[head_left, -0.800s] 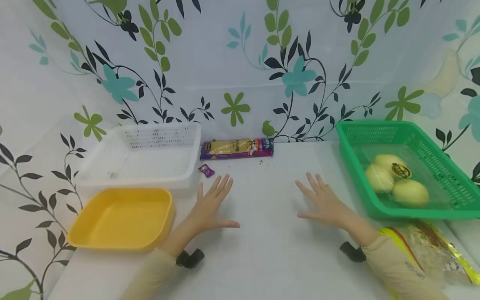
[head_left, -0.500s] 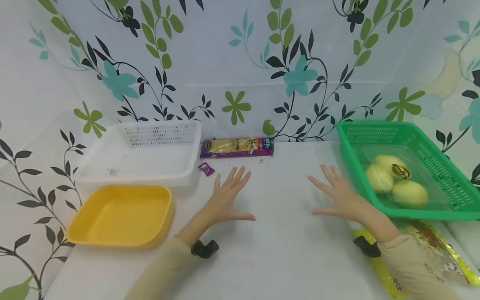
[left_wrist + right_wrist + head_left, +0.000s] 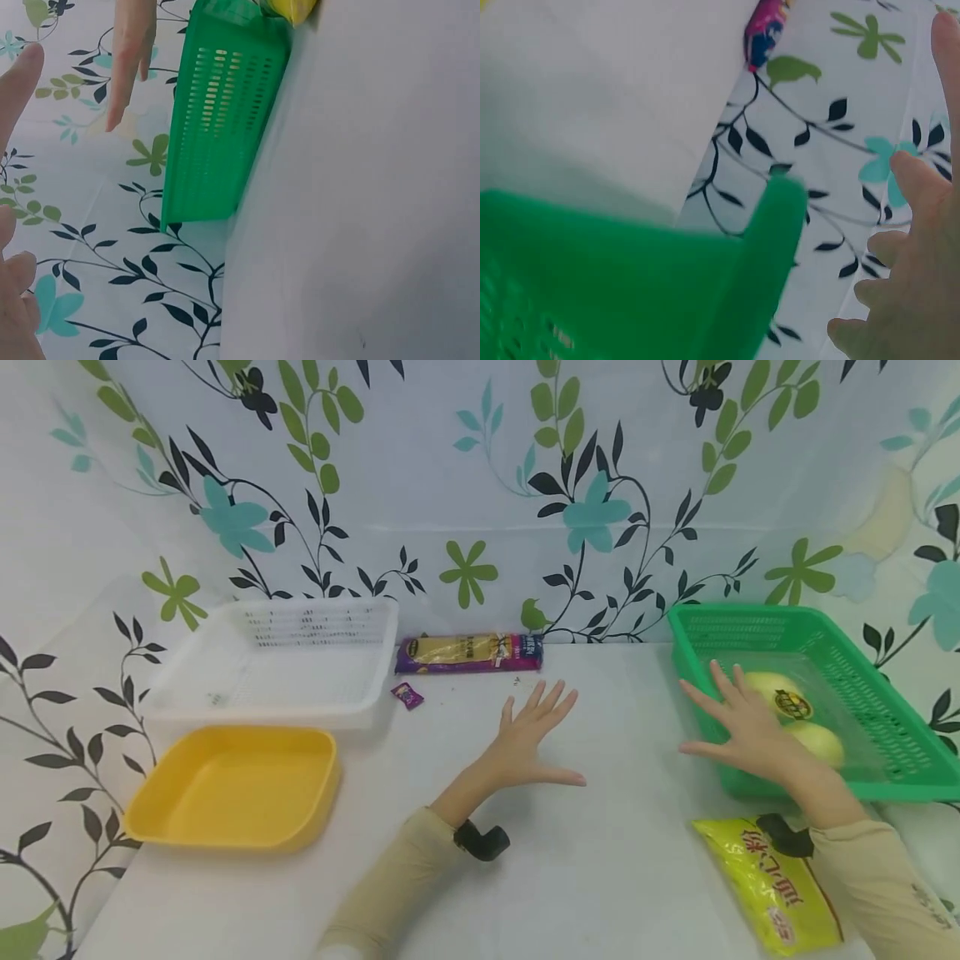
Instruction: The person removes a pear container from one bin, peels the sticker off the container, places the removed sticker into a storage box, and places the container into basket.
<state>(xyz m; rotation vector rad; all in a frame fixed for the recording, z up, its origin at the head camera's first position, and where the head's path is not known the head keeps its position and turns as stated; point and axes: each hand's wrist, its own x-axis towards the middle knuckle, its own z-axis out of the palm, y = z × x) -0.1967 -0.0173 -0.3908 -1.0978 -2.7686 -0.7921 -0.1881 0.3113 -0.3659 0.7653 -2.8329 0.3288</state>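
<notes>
My left hand [image 3: 528,747] is over the middle of the white table, fingers spread and holding nothing. To the right, my right hand [image 3: 757,735], also spread and unloaded, overlaps the left rim of the green basket [image 3: 900,752] in the head view. Pale yellow round fruits [image 3: 813,742] in clear wrap with a dark sticker lie in that basket, partly hidden behind the hand. Below the right wrist lies a yellow printed packet [image 3: 776,885], partly covered by the forearm. The left wrist view shows the perforated side of the green basket [image 3: 217,127] with the right hand [image 3: 131,64] beside it.
A white perforated basket [image 3: 382,668] stands at the back left, with a yellow tray [image 3: 232,785] in front of it. A long purple and gold packet [image 3: 468,653] lies along the back by the patterned curtain. Near it is a small purple wrapped piece [image 3: 407,696].
Both hands have moved to the right, fingers still spread. The right hand has come over the green basket's left side, and more of the yellow packet below it shows.
</notes>
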